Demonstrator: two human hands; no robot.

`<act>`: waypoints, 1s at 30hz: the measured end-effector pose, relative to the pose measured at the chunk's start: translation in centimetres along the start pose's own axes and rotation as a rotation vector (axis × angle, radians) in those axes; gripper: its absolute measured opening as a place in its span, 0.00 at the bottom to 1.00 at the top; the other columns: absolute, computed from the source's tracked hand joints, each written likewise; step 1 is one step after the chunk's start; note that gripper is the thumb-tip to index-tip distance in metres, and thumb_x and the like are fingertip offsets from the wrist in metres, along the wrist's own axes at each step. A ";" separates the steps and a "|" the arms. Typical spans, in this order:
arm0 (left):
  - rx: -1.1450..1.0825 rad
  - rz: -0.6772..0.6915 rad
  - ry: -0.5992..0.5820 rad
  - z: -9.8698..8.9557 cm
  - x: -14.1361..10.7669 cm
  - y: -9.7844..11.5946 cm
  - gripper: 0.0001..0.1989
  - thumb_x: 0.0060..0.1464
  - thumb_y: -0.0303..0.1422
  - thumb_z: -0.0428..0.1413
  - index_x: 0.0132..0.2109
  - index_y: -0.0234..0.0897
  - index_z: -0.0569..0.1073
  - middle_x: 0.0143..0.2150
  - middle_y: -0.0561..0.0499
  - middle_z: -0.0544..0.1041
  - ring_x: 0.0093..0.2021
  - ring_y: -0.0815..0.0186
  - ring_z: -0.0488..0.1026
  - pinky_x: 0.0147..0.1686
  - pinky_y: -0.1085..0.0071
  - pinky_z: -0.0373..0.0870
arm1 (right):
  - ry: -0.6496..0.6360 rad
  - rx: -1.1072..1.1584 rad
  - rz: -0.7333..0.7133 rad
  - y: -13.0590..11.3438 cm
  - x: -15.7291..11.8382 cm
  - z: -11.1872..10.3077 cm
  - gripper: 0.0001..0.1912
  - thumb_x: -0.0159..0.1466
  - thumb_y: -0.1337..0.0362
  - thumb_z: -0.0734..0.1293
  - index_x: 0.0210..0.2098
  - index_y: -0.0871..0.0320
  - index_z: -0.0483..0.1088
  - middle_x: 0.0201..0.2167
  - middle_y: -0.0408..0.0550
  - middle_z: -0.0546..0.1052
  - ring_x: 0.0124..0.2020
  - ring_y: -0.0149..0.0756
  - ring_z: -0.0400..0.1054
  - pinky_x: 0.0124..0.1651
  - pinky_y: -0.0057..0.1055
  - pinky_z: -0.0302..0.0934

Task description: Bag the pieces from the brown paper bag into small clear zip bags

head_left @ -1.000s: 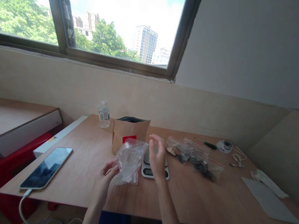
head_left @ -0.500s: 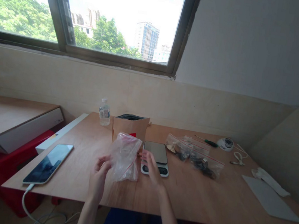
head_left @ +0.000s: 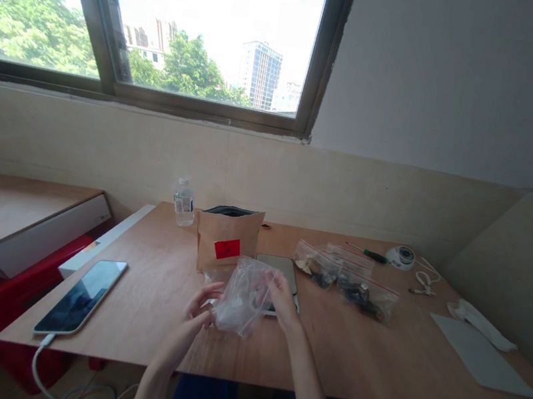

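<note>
A clear plastic bag hangs crumpled between my hands, just above the plywood table. My left hand grips its lower left side. My right hand holds its right side, with the fingers seen through the plastic. Behind the bag lies a digital kitchen scale, its front hidden by the bag and my right hand. A kraft paper bag with a red label stands just to the left of the scale.
Two zip bags of dark pieces lie right of the scale, with a green-handled screwdriver and a white roll behind them. A phone on a cable lies at left, and a water bottle stands at the back.
My right hand has moved off the scale and onto the plastic bag. The bag has shifted right, over the front of the scale, and now hangs between both hands.
</note>
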State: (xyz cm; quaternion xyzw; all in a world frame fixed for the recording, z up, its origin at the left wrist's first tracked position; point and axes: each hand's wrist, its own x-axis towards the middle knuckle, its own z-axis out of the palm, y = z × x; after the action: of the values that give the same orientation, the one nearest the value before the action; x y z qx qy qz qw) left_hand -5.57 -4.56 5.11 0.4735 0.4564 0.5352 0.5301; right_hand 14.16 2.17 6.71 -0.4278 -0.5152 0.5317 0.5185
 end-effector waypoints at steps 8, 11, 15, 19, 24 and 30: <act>-0.107 -0.124 -0.093 1.1 0.2 0.4 0.23 0.48 0.41 0.59 0.50 0.38 0.74 0.48 0.42 0.75 0.48 0.55 0.72 0.44 0.63 0.69 | -0.266 -0.130 -0.103 0.7 2.4 1.7 0.18 0.57 0.49 0.65 0.33 0.58 0.73 0.24 0.44 0.73 0.23 0.31 0.65 0.29 0.29 0.61; -0.096 -0.108 0.129 0.3 0.8 0.5 0.27 0.42 0.43 0.62 0.49 0.35 0.72 0.42 0.44 0.77 0.39 0.59 0.74 0.35 0.69 0.70 | -0.341 -0.089 -0.156 0.9 3.7 1.4 0.12 0.57 0.56 0.65 0.37 0.56 0.73 0.32 0.45 0.76 0.33 0.34 0.69 0.40 0.31 0.63; -0.041 -0.080 0.323 -1.9 1.9 0.1 0.33 0.38 0.45 0.63 0.51 0.36 0.68 0.34 0.48 0.77 0.30 0.65 0.73 0.26 0.74 0.67 | -0.266 -0.333 -0.235 2.0 4.7 0.5 0.13 0.61 0.65 0.58 0.41 0.58 0.72 0.37 0.49 0.77 0.40 0.36 0.70 0.45 0.34 0.62; 0.167 -0.022 0.376 -1.5 3.4 -1.5 0.33 0.42 0.48 0.58 0.53 0.35 0.64 0.38 0.44 0.75 0.28 0.64 0.73 0.25 0.69 0.68 | -0.237 -1.051 -0.349 3.7 4.7 1.5 0.11 0.59 0.69 0.63 0.41 0.59 0.72 0.44 0.53 0.75 0.48 0.43 0.64 0.53 0.42 0.53; 0.657 0.370 0.719 1.6 3.0 -2.6 0.33 0.50 0.43 0.54 0.59 0.30 0.59 0.59 0.29 0.61 0.57 0.45 0.62 0.50 0.47 0.62 | -0.204 -1.156 -0.346 3.9 4.7 2.6 0.11 0.60 0.74 0.61 0.36 0.57 0.74 0.41 0.52 0.77 0.50 0.46 0.62 0.56 0.47 0.43; 0.998 0.454 0.333 2.1 2.4 -1.8 0.19 0.61 0.36 0.43 0.57 0.43 0.66 0.65 0.42 0.57 0.64 0.54 0.55 0.58 0.54 0.55 | -0.029 -0.985 -0.308 0.5 4.5 1.4 0.10 0.63 0.67 0.61 0.35 0.53 0.75 0.38 0.47 0.79 0.46 0.44 0.64 0.51 0.44 0.45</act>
State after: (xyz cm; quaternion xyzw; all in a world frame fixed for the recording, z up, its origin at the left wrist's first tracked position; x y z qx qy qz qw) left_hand -3.25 -2.18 3.68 0.6621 0.6179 0.4226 0.0348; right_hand 12.25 6.48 6.69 -0.5330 -0.7686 0.1496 0.3206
